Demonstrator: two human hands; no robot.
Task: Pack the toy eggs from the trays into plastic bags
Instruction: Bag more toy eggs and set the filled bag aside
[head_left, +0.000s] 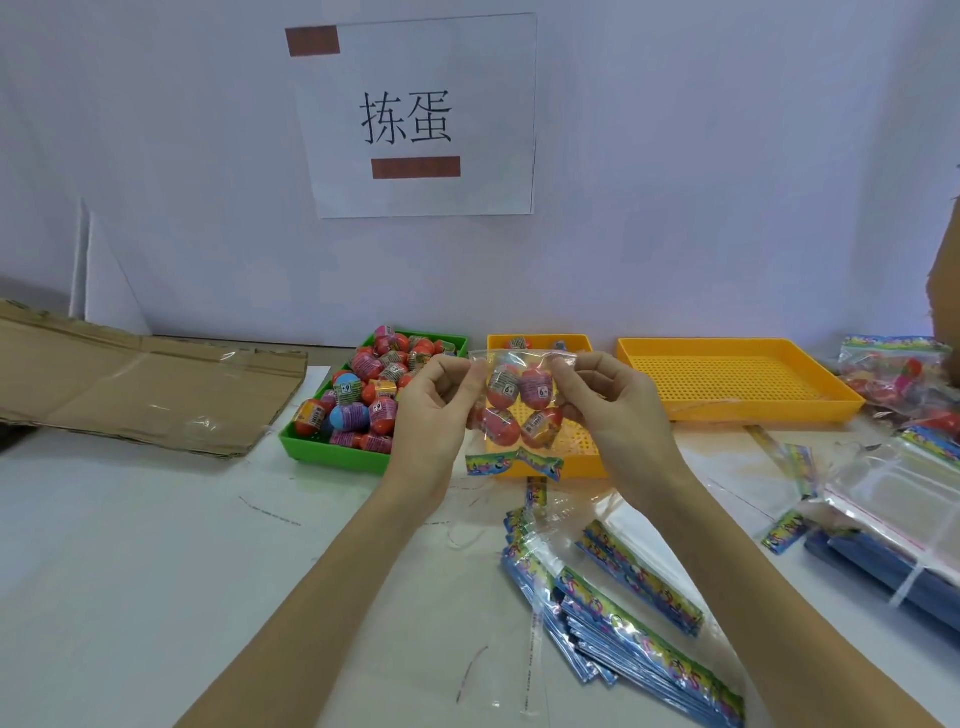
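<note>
Three trays line the far edge of the table (156, 545); biggest is the empty yellow tray (737, 379) toward the far right corner; next the green tray (332, 447), heaped with toy eggs (363, 384), left of centre; between them the small yellow tray (540, 467), mostly hidden behind the held bag, one or two eggs showing at its back wall; flattened cardboard (140, 384) lies along the far left edge; a stack of unused bags (639, 623) fans toward the near right edge; filled bags (893, 374) pile at the far right.

Held clear of the table, above the small yellow tray: the plastic bag (519, 410) with four eggs inside, two over two; mouth up, printed header strip hanging at the bottom; long axis roughly vertical; the top edge runs level from hand to hand.

Left hand (436, 410) pinches the top left corner of the bag; right hand (608, 405) pinches the top right corner; both thumbs and forefingers closed on the film, other fingers loosely curled; the load hangs straight below the grip, midway between the hands, neither nearer.

Judgement: bag looks full; sealing the mouth seems due, then setting it down; filled pile lies to the right, so the right hand has the shorter carry; risk is eggs tipping out if the mouth dips before closing.
</note>
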